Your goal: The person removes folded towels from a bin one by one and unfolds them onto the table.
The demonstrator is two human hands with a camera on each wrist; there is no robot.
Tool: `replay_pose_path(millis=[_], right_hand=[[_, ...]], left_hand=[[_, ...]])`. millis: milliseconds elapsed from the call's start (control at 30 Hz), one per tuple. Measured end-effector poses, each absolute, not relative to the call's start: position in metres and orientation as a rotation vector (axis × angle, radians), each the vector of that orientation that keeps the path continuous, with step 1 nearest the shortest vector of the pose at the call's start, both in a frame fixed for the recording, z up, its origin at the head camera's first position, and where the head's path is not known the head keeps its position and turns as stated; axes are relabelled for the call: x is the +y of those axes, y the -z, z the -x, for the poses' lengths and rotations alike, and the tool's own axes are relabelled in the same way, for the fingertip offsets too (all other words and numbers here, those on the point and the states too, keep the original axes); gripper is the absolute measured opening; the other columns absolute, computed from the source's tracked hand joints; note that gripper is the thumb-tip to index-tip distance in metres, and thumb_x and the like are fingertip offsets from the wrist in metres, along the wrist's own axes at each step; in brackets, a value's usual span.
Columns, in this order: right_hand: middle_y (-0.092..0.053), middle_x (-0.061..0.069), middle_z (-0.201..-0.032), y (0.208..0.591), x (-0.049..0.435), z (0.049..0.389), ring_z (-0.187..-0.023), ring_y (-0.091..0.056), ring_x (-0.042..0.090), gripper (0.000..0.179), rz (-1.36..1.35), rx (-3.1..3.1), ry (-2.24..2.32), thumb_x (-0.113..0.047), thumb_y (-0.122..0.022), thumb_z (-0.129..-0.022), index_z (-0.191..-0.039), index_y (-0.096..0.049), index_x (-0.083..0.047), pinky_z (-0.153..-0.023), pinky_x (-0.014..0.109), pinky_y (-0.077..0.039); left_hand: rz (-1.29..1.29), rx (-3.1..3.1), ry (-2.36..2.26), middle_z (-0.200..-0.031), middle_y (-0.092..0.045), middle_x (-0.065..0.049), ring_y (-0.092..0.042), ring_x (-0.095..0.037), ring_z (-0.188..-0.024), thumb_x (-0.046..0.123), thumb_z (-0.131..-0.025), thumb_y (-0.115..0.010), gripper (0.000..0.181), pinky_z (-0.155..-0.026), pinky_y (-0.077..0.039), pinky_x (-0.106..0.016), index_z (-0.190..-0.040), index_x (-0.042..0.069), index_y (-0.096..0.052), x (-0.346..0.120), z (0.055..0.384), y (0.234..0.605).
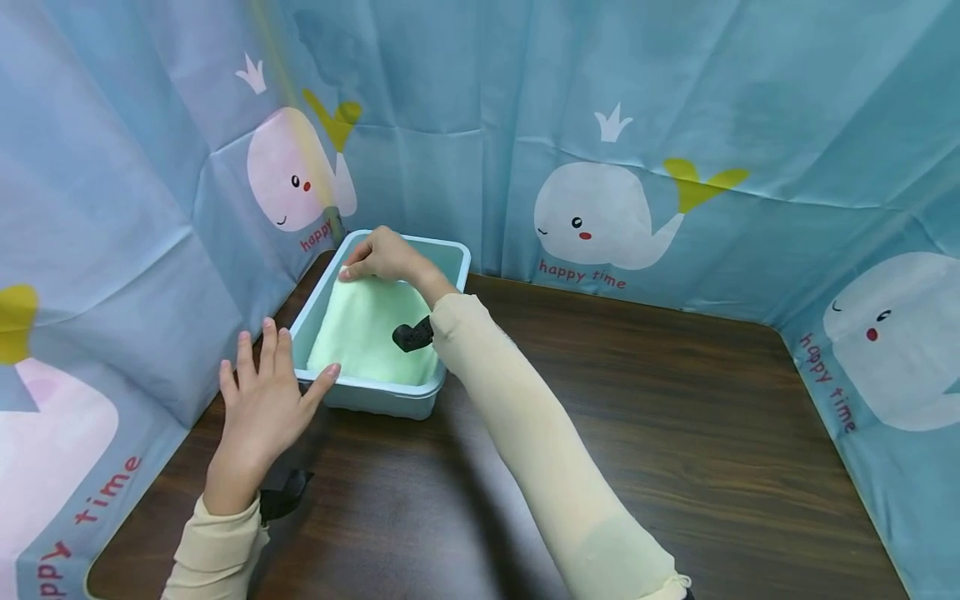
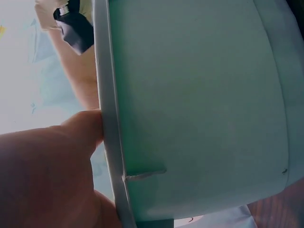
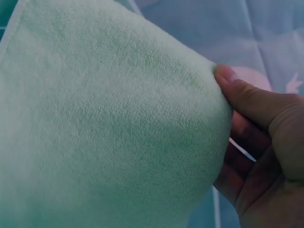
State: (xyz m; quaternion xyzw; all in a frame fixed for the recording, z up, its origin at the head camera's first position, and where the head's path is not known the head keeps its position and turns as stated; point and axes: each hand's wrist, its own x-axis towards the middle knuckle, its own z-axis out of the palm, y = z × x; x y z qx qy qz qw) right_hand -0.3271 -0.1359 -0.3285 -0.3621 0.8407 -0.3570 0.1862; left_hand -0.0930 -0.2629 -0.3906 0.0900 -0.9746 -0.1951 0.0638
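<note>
A light green towel (image 1: 367, 325) lies in a pale blue plastic bin (image 1: 390, 403). My right hand (image 1: 384, 254) reaches over the bin and pinches the towel's far left corner between thumb and fingers. In the right wrist view the fuzzy towel (image 3: 114, 114) spreads from that pinch, with the thumb (image 3: 247, 92) on its edge. My left hand (image 1: 262, 404) is spread at the bin's near left corner, thumb at the rim. Seen from the left wrist, the thumb (image 2: 85, 126) presses against the bin's rim (image 2: 108, 118).
The bin stands on a dark wooden table (image 1: 637, 400), in its back left corner. Blue curtains (image 1: 450, 100) printed with whales hang behind the table and along both sides. Black straps (image 1: 283, 496) are around the wrists.
</note>
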Motion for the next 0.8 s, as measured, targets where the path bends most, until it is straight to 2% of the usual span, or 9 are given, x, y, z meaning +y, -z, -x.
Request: replay_pose_path(millis=[167, 333, 567, 800], right_hand=[[-0.077, 0.000, -0.100, 0.308, -0.135, 0.323, -0.081, -0.060, 0.007, 0.020, 1.048, 2.350, 1.055, -0.030, -0.077, -0.087, -0.100, -0.081, -0.015, -0.068, 0.017, -0.046], [-0.078, 0.001, -0.101, 0.290, -0.132, 0.318, -0.084, -0.061, 0.007, 0.021, 1.070, 2.348, 1.087, -0.029, -0.077, -0.086, -0.100, -0.081, -0.014, -0.070, 0.017, -0.048], [-0.077, -0.002, -0.103, 0.279, -0.127, 0.319, -0.088, -0.062, 0.007, 0.020, 1.051, 2.365, 1.105, -0.029, -0.078, -0.086, -0.100, -0.081, -0.016, -0.072, 0.018, -0.049], [-0.077, -0.004, -0.095, 0.267, -0.120, 0.319, -0.081, -0.057, 0.007, 0.017, 1.062, 2.400, 1.132, -0.029, -0.079, -0.084, -0.096, -0.081, -0.016, -0.067, 0.018, -0.046]], left_hand=[[-0.267, -2.959, 0.611, -0.165, 0.010, -0.024, 0.015, -0.051, -0.150, 0.068, -0.097, -0.036, 0.100, -0.111, 0.006, -0.076, -0.156, -0.008, -0.006, -0.264, 0.093, 0.388], [-0.268, -2.972, 0.619, -0.165, 0.011, -0.024, 0.016, -0.051, -0.150, 0.068, -0.097, -0.035, 0.100, -0.111, 0.006, -0.076, -0.156, -0.007, -0.005, -0.264, 0.093, 0.388], [-0.267, -2.970, 0.620, -0.165, 0.011, -0.024, 0.017, -0.050, -0.150, 0.069, -0.097, -0.034, 0.101, -0.111, 0.006, -0.076, -0.156, -0.006, -0.003, -0.265, 0.096, 0.389], [-0.265, -2.968, 0.632, -0.165, 0.012, -0.022, 0.018, -0.050, -0.150, 0.070, -0.097, -0.033, 0.101, -0.111, 0.006, -0.076, -0.156, -0.006, -0.002, -0.266, 0.098, 0.390]])
